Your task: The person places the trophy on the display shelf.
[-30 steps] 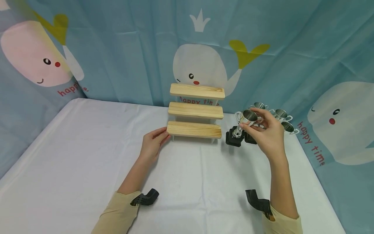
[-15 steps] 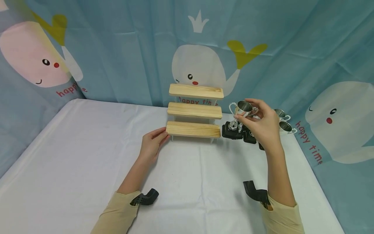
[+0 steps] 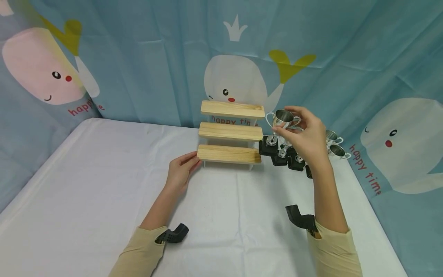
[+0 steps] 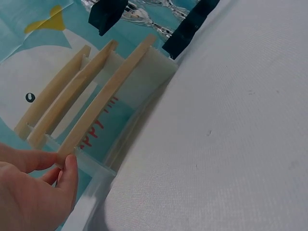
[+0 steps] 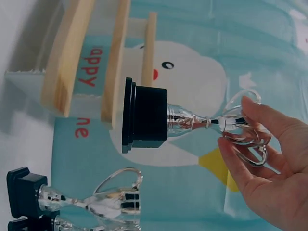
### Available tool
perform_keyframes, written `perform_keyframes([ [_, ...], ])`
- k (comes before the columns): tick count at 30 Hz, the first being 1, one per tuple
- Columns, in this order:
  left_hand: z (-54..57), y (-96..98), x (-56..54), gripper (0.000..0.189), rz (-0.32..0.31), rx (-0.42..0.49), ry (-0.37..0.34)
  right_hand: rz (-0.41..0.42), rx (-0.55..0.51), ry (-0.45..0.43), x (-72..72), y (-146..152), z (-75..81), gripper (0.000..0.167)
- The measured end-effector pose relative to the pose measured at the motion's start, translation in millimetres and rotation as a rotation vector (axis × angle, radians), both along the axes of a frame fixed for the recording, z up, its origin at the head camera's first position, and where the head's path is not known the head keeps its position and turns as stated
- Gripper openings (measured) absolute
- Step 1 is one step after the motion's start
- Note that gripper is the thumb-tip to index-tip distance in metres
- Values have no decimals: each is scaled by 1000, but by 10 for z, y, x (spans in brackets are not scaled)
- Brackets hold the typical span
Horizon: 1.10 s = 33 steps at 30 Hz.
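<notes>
Left hand (image 3: 180, 171) pinches shelf (image 3: 231, 132), right hand (image 3: 309, 138) holds trophy (image 3: 282, 119) aloft

At the left of the worktop (image 3: 104, 184), which is spread with white cloth, an arm in a beige sleeve (image 3: 142, 252) reaches toward the far side, a black bent piece (image 3: 177, 234) at its wrist. The left hand is nearly closed, thumb and fingers pinching the left end of the nearest, lowest wooden board.

The shelf stands near the far edge of the worktop, its three pale boards stepping up toward the far side on whitish supports. Behind it hangs a blue curtain (image 3: 152, 69) printed with whales.

Just right of the shelf, the silver trophy is held roughly upright, its black base raised off the worktop beside the board ends; whether it touches them cannot be told. The right hand is partly closed, thumb and fingers gripping the trophy by its two-handled cup.

Farther right, other trophies (image 3: 337, 150) of the same kind stand close together on the worktop. The right hand partly hides them, so their number cannot be told.
</notes>
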<state>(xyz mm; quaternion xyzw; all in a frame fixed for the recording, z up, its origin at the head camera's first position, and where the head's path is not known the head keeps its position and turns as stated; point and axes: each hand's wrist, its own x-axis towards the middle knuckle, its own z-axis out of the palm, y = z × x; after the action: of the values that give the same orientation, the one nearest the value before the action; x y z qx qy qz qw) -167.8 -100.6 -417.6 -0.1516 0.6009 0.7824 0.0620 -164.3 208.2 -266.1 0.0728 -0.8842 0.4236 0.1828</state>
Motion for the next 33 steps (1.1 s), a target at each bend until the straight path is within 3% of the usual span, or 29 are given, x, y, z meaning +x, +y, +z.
perform_keyframes([
  [14,4,0,12,42,6,6,2,31,4,-1,-138,-195,202,59],
  [33,-14,4,-2,41,27,39,-7,65,11,42,-452,-478,357,60],
])
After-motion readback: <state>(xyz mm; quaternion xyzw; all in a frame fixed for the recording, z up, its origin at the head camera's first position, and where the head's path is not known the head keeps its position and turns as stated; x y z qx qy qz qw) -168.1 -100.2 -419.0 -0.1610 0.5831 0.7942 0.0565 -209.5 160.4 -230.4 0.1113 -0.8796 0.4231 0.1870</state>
